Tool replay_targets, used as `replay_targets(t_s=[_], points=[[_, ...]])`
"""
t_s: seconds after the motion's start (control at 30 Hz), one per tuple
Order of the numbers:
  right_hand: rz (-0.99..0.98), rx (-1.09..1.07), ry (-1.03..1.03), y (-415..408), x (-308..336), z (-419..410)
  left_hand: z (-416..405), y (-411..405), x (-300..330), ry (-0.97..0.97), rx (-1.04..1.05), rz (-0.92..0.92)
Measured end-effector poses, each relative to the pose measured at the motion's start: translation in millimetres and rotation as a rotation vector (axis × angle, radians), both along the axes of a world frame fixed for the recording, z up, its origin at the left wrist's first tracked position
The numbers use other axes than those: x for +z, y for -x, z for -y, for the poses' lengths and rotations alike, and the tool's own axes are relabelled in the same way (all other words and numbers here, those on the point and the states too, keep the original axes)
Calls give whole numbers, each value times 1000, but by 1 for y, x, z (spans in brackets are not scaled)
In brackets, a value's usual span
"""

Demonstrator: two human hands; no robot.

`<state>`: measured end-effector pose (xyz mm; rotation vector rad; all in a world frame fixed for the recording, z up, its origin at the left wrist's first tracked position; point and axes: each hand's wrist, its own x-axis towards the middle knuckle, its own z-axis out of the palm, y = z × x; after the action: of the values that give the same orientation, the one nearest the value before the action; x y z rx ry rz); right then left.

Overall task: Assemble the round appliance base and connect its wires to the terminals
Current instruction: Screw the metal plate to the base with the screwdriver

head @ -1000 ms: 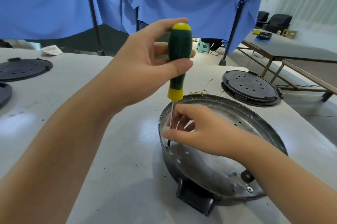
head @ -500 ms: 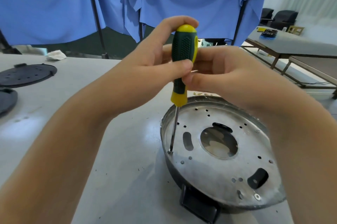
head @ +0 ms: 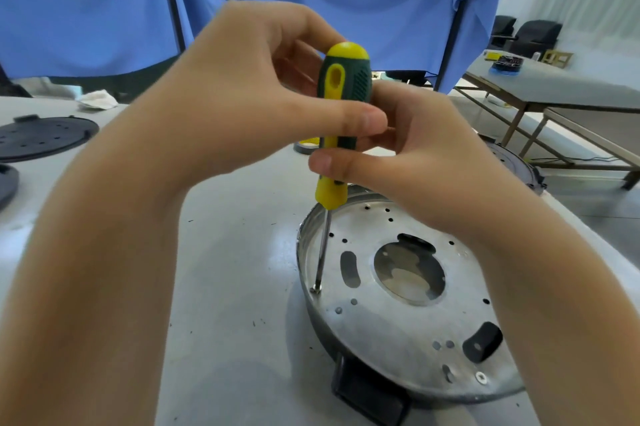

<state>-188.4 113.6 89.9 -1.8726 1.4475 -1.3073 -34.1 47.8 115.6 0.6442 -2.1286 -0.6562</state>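
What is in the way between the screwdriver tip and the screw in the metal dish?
Nothing visible. Both hands, left and right, grip the screwdriver handle high up. Its bare shaft runs straight down to the screw near the rim of the metal dish, and the tip appears to sit on it.

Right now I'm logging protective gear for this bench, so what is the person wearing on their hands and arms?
Nothing that shows. The left hand and right hand are bare, with no gloves, rings or watch visible. Both forearms are uncovered to the frame's edge, with no sleeve in view. The fingernails are short and unpainted.
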Motion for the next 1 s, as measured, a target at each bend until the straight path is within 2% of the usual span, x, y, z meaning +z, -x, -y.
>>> replay_targets(t_s=[0.1,0.23,0.37,0.43,0.67,0.83,1.0], points=[[105,-14,-1,-4,-5,3,3,-4,-1,-40,-91,-22],[126,-19,-31,-5,-12,6,7,-8,-4,-117,-232,-51],[350,197,-289,6,-13,7,16,-11,-8,-175,-256,-37],[399,297,-335,9,-14,7,17,-11,-9,-206,-282,-47],[330,260,-174,11,-21,10,14,-3,-12,-292,-343,-61],[186,32,-5,7,-21,9,11,-2,-9,-219,-221,-94],[101,-8,46,0,-24,9,2,1,-9,-127,-170,-73]])
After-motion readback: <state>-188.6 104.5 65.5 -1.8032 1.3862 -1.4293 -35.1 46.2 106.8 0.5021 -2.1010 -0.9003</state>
